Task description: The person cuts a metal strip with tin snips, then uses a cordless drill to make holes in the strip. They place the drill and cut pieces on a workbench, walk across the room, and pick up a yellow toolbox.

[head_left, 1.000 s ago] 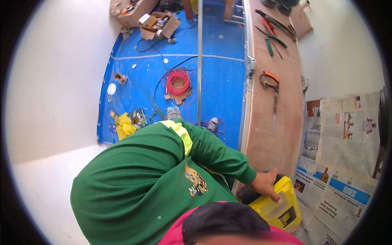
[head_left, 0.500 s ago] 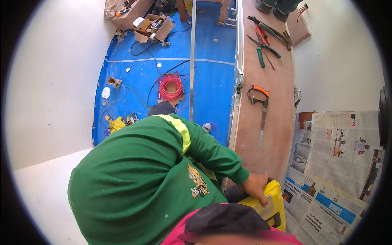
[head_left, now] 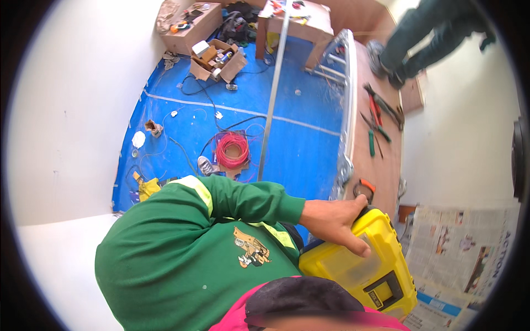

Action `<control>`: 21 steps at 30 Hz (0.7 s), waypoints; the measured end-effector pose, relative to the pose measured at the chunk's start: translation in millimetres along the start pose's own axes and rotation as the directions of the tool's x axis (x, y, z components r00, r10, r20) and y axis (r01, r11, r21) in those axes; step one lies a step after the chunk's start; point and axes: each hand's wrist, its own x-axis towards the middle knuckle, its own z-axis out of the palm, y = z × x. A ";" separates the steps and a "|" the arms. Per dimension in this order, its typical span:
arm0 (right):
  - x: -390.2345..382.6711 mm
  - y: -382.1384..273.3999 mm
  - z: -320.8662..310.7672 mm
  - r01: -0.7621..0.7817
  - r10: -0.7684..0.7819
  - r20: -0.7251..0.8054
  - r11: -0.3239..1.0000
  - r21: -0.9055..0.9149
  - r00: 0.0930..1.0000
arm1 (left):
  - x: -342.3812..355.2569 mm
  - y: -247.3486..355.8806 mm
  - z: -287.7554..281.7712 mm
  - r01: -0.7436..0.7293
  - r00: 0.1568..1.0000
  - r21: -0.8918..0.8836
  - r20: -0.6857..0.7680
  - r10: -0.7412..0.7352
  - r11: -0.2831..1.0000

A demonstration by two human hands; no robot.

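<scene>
Yellow toolbox (head_left: 361, 265) sat low and right of centre, just under the wooden board (head_left: 381, 160), and it showed far more fully than half a second before, when only a corner peeked out. One hand (head_left: 334, 220), coming off a green sleeve (head_left: 243, 201), lay spread flat across the clear lid, fingers (head_left: 356, 245) loosely open, gripping nothing; which hand it was could not be told, and the other was out of sight. It had earlier sat on the box's edge. Farther off, the red wire coil (head_left: 233, 150) lay on the blue floor sheet (head_left: 309, 143), pliers (head_left: 375, 118) on the board, newspapers (head_left: 469, 259) at right.
</scene>
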 end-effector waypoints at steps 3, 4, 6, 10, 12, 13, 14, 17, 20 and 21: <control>-31.6 -10.6 91.6 0.032 -0.030 0.101 0.999 -0.025 0.994 | -64.8 -11.1 -72.0 0.007 0.988 -0.015 -0.153 -0.009 1.000; -45.2 -13.7 125.5 0.040 -0.035 0.140 0.999 -0.036 0.990 | -90.3 -15.0 -97.3 0.014 0.983 -0.012 -0.182 -0.016 1.000; -72.4 -15.9 193.4 0.044 -0.030 0.219 0.997 -0.058 0.975 | -140.1 -21.8 -145.4 0.012 0.955 0.002 -0.295 -0.011 1.000; -125.8 2.9 327.7 -0.009 0.038 0.392 0.997 -0.076 0.919 | -253.5 -32.1 -234.0 0.051 0.874 0.062 -0.485 -0.015 0.997; -144.5 20.8 390.2 -0.023 0.044 0.571 0.999 -0.043 0.820 | -306.1 -34.9 -270.4 0.104 0.819 0.103 -0.574 -0.026 0.989; -149.9 31.7 422.0 -0.038 0.047 0.660 0.999 -0.028 0.749 | -331.0 -36.8 -286.2 0.080 0.794 0.102 -0.608 -0.001 0.992; -155.8 41.6 450.9 -0.024 0.045 0.638 0.999 -0.041 0.769 | -354.7 -39.6 -300.5 0.075 0.765 0.095 -0.644 0.004 0.993; -167.6 62.3 535.1 -0.010 0.074 0.673 0.995 -0.099 0.736 | -414.6 -54.4 -336.5 0.091 0.663 0.043 -0.748 -0.029 0.995; -183.3 80.6 612.3 0.041 0.099 0.714 0.983 -0.177 0.693 | -464.6 -79.9 -361.5 0.112 0.570 -0.036 -0.817 -0.094 0.993; -186.5 83.1 641.0 0.113 0.112 0.698 0.957 -0.268 0.707 | -478.1 -89.9 -368.0 0.103 0.516 -0.060 -0.850 -0.105 0.993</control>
